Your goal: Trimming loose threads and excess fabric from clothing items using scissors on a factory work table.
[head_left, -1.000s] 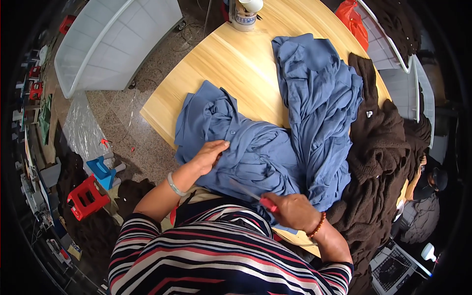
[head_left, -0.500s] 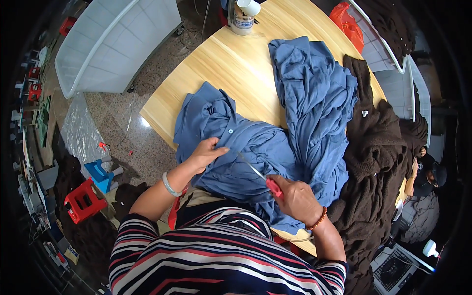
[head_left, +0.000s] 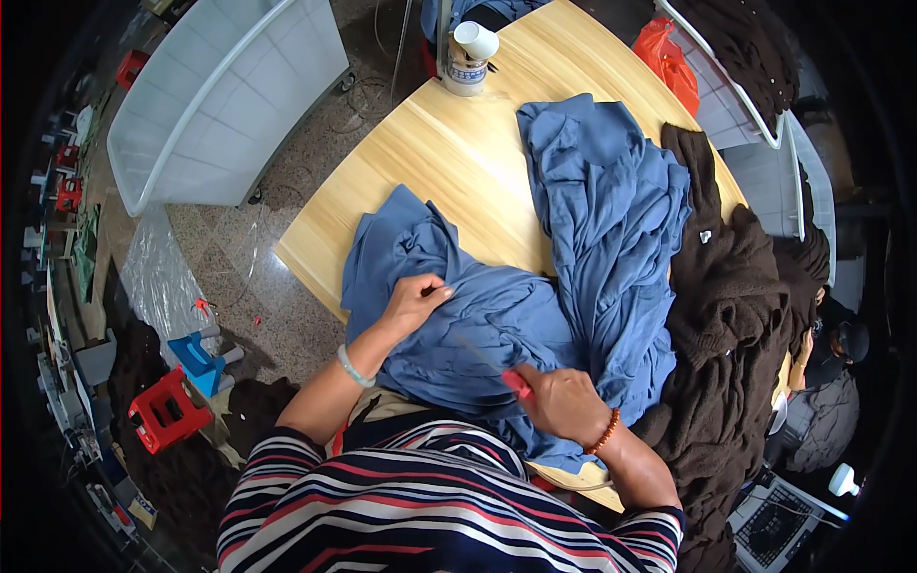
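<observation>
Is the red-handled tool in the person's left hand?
No, the right hand is the one gripping the red-handled tool.

Matt cloth garment, smooth wood tabletop, tool shaft probably metal

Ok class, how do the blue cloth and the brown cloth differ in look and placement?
The blue cloth looks thin and smooth, while the brown cloth looks thick and fuzzy.
The blue cloth lies nearer the middle of the table; the brown cloth lies along its right side.
The left hand and right hand are over the blue cloth, not the brown cloth.
Both cloths lie rumpled in folds.
</observation>
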`<act>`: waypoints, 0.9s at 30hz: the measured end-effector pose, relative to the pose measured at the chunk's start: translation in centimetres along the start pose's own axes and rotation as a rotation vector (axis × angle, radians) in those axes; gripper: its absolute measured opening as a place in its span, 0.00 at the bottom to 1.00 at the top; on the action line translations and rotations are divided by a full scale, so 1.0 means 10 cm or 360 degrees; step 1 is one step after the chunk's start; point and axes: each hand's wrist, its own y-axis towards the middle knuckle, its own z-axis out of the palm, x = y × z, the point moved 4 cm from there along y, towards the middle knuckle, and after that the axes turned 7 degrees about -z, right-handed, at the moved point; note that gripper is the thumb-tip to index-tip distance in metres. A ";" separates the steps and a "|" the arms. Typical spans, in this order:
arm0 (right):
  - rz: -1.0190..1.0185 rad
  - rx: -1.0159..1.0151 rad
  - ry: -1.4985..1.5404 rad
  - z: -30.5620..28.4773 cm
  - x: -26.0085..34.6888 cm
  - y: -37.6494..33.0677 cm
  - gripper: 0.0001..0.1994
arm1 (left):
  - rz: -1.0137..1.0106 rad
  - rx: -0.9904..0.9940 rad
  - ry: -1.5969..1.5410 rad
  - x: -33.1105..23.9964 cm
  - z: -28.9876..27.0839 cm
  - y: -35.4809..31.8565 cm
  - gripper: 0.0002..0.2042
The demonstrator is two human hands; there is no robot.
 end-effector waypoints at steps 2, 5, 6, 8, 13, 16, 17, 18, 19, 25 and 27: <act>-0.0035 -0.0048 0.0097 -0.01 -0.04 0.03 0.14 | -0.0028 -0.0038 0.0012 0.04 -0.11 -0.04 0.11; -0.0064 -0.0151 0.0291 -0.07 -0.12 0.09 0.16 | 0.0458 -0.0621 0.0851 -0.16 -0.23 -0.01 0.17; -0.0060 -0.0156 0.0287 -0.05 -0.15 0.11 0.16 | 0.0465 -0.0619 0.0850 -0.29 -0.18 0.06 0.17; 0.0013 -0.0224 0.0297 0.01 -0.20 0.12 0.17 | 0.0692 -0.0843 0.1050 -0.68 -0.07 0.18 0.16; 0.0121 -0.0196 0.0217 -0.10 -0.17 0.17 0.16 | 0.0159 -0.0586 0.1364 -0.57 0.15 0.71 0.20; 0.0167 -0.0315 0.0286 -0.14 -0.23 0.15 0.16 | -0.0104 -0.0416 0.1338 -0.19 0.04 0.87 0.15; 0.0215 -0.0318 0.0293 -0.16 -0.27 0.14 0.16 | -0.0310 -0.0258 0.0474 -0.01 -0.05 0.86 0.11; 0.0260 -0.0319 0.0305 -0.17 -0.29 0.13 0.16 | -0.0510 -0.0097 -0.0387 0.13 -0.10 0.80 0.08; 0.0280 -0.0274 0.0302 -0.17 -0.31 0.15 0.15 | -0.0520 -0.0086 -0.0376 0.21 -0.17 0.75 0.08; 0.0146 -0.0166 0.0268 -0.21 -0.33 0.67 0.14 | -0.0665 -0.0189 -0.1537 0.43 -0.25 0.55 0.09; 0.0139 -0.0145 0.0235 -0.21 -0.37 1.00 0.14 | -0.0603 -0.0120 -0.1521 0.40 -0.23 0.56 0.09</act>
